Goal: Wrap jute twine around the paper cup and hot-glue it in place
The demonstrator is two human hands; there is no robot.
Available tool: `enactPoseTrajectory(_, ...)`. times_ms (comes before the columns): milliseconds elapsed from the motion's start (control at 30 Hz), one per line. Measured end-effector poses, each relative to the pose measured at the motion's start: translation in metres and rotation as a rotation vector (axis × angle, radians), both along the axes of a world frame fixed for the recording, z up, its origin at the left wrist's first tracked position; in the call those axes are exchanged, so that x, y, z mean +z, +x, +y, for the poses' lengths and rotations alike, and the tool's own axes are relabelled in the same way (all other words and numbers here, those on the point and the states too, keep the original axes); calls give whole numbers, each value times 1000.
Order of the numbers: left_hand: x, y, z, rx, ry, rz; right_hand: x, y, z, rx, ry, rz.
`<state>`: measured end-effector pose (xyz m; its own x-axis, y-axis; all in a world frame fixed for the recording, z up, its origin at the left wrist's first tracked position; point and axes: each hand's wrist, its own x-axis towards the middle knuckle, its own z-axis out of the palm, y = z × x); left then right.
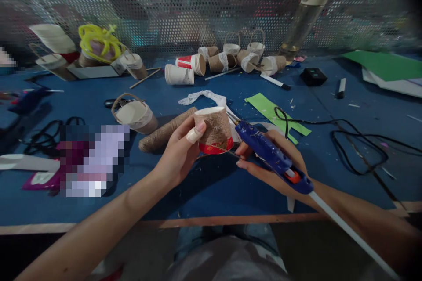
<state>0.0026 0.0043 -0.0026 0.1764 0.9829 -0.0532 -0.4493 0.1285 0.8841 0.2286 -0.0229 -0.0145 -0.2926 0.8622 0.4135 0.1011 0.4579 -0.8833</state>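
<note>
My left hand [178, 154] grips a small paper cup [216, 124] from its left side, the thumb across the front. Jute twine covers most of the cup; a red printed band shows bare at its lower end. In my right hand [265, 176] is a blue glue gun [262, 144], its nozzle close to the cup's upper right edge and a long white glue stick out of its back. The right fingertips also pinch a strand of twine [231, 153] running from the cup. Behind my left hand lies a roll of twine [158, 137].
A finished-looking twine basket [136, 113] stands at left. Light green paper [273, 112], white lace [207, 95] and a black cord [343, 158] lie around. Paper cups [180, 74] and several small baskets line the back, near a bottle [301, 22] and metal mesh [184, 4].
</note>
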Motion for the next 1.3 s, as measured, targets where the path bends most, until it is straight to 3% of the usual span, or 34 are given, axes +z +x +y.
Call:
enactPoseTrajectory(333, -2, 0, 0, 45, 39, 58, 17, 2, -10, -258, 128, -181)
enactPoseTrajectory(533, -6, 0, 0, 94, 57, 142, 17, 5, -6, -286, 153, -198)
enactPoseTrajectory(700, -7, -3, 0, 85, 68, 170, 19, 3, 1, -284, -18, -130)
enactPoseTrajectory(933, -6, -5, 0, 57, 106, 188, 18, 5, 8, -165, -337, -21)
enactPoseTrajectory(1300, -6, -3, -2, 37, 57, 221, 16, 3, 11, -151, -416, 36)
